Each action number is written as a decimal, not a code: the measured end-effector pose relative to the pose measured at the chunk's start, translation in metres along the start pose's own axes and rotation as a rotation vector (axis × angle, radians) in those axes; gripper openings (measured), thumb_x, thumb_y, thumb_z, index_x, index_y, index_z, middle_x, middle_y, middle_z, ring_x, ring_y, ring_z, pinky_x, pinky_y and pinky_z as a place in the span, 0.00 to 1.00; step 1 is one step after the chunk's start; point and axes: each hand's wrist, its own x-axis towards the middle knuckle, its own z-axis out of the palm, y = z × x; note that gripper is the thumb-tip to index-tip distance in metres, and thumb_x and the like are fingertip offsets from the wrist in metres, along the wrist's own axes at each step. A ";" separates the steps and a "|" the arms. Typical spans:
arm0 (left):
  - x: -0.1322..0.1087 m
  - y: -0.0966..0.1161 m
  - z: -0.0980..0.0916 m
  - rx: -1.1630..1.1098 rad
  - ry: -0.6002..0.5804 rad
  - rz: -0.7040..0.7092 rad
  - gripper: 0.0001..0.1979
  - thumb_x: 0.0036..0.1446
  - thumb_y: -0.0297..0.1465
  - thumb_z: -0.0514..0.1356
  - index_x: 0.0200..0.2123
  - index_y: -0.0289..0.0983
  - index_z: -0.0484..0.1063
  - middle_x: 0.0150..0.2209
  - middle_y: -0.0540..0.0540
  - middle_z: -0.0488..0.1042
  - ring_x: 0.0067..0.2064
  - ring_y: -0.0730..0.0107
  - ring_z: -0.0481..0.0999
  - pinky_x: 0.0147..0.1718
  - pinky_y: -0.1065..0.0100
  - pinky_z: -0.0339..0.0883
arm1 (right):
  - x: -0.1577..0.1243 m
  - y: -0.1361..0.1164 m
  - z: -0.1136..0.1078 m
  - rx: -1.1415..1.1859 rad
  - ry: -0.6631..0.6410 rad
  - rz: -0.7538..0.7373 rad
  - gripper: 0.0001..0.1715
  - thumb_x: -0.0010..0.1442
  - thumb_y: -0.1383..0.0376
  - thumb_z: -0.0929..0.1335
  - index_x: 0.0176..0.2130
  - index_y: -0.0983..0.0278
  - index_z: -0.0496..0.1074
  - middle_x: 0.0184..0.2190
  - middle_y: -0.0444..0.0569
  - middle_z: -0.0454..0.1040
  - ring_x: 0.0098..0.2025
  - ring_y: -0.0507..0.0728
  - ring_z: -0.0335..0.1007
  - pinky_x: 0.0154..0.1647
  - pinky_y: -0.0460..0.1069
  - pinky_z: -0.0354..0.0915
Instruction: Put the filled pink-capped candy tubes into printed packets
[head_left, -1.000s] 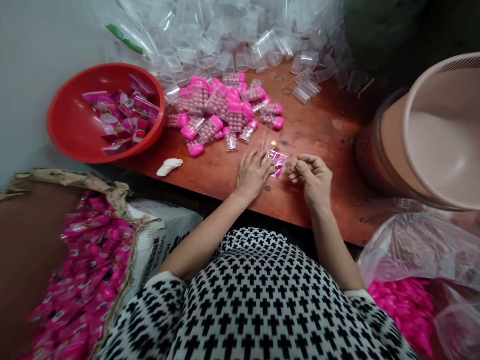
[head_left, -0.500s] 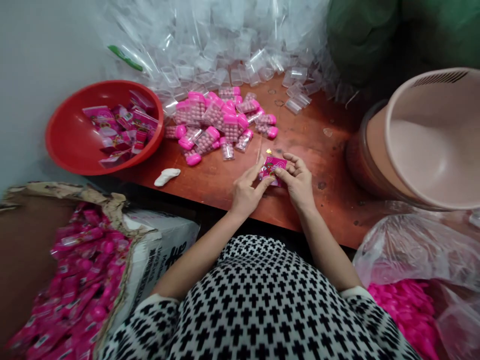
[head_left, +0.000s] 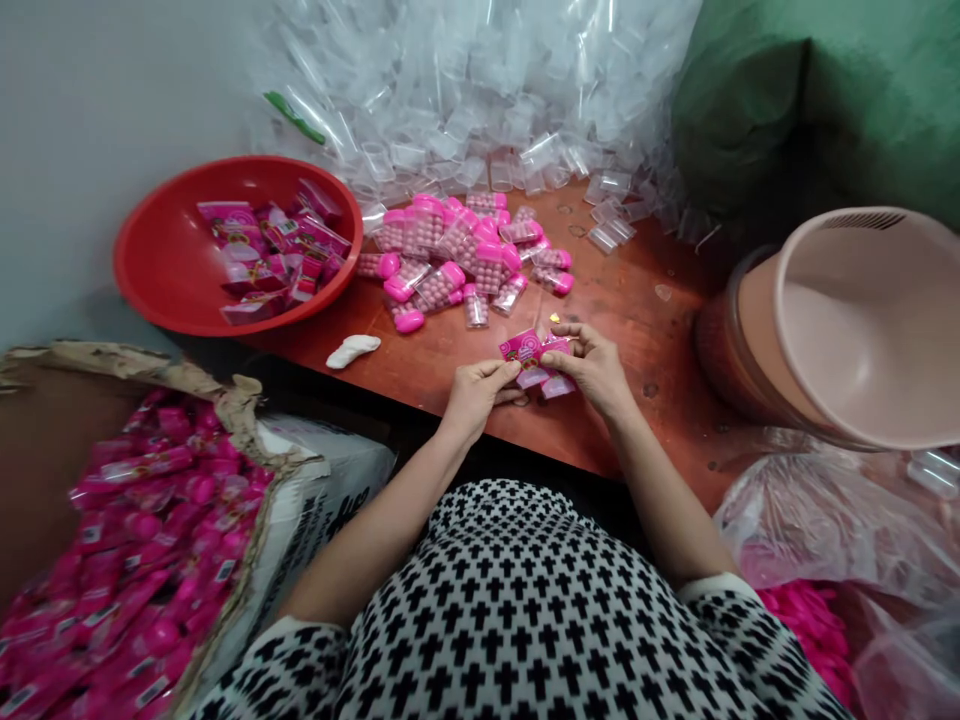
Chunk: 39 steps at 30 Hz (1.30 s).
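Observation:
Near the front of the table, my left hand (head_left: 480, 390) pinches the left edge of a pink printed wrapper (head_left: 523, 348) between thumb and forefinger. My right hand (head_left: 592, 365) grips pink wrapper material close beside it, thumb on top. Two pale lower ends stick out underneath, so it looks like a pair of flat wrappers spread apart; where they overlap is hidden by my fingers. Just beyond my right fingertips lies a tiny yellow piece (head_left: 554, 318). Behind my hands is a heap of clear candy bottles (head_left: 442, 240) with pink caps and pink balls inside.
A red bowl (head_left: 150, 290) at left holds more pink wrappers. Below it, a cardboard box (head_left: 247, 410) contains many pink-wrapped bottles. A white crumpled piece (head_left: 352, 350) lies on the table (head_left: 637, 310). Empty clear bottles (head_left: 525, 160) pile up behind; beige baskets (head_left: 847, 330) stand right.
My hands have moved apart slightly, and the single pink square between them now shows as two fanned-out parts with pale ends. The whole view has shifted a little.

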 end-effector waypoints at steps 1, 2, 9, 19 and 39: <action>0.001 0.000 0.000 -0.045 0.002 -0.006 0.19 0.37 0.41 0.74 0.26 0.31 0.78 0.24 0.47 0.77 0.24 0.70 0.77 0.29 0.67 0.77 | 0.001 0.002 0.000 -0.056 0.006 -0.021 0.33 0.40 0.51 0.78 0.42 0.61 0.68 0.21 0.36 0.70 0.21 0.50 0.64 0.25 0.47 0.62; 0.001 0.001 -0.001 -0.090 0.007 -0.011 0.19 0.36 0.41 0.74 0.26 0.32 0.78 0.24 0.47 0.77 0.25 0.71 0.77 0.29 0.68 0.77 | 0.001 0.003 0.000 -0.157 0.025 -0.048 0.32 0.42 0.50 0.77 0.43 0.61 0.68 0.22 0.37 0.70 0.22 0.51 0.64 0.27 0.48 0.62; 0.004 0.011 -0.007 -0.191 0.175 0.036 0.16 0.34 0.35 0.74 0.24 0.31 0.77 0.24 0.47 0.77 0.26 0.72 0.77 0.28 0.70 0.75 | 0.031 -0.022 -0.012 -1.052 0.237 -0.296 0.25 0.55 0.50 0.71 0.47 0.62 0.74 0.46 0.57 0.76 0.48 0.66 0.71 0.46 0.59 0.66; 0.006 0.022 -0.014 -0.260 0.096 0.051 0.16 0.36 0.36 0.74 0.25 0.32 0.77 0.26 0.48 0.77 0.28 0.72 0.77 0.29 0.70 0.76 | 0.036 -0.029 0.034 -0.134 -0.401 -0.141 0.23 0.51 0.51 0.74 0.42 0.62 0.73 0.35 0.45 0.77 0.33 0.53 0.73 0.35 0.50 0.70; 0.012 0.022 -0.021 -0.403 0.246 0.011 0.21 0.28 0.31 0.77 0.16 0.33 0.67 0.20 0.51 0.73 0.23 0.77 0.73 0.25 0.75 0.71 | 0.120 -0.027 -0.051 -1.406 -0.082 -0.468 0.20 0.66 0.68 0.57 0.50 0.64 0.72 0.51 0.57 0.76 0.53 0.62 0.69 0.53 0.55 0.63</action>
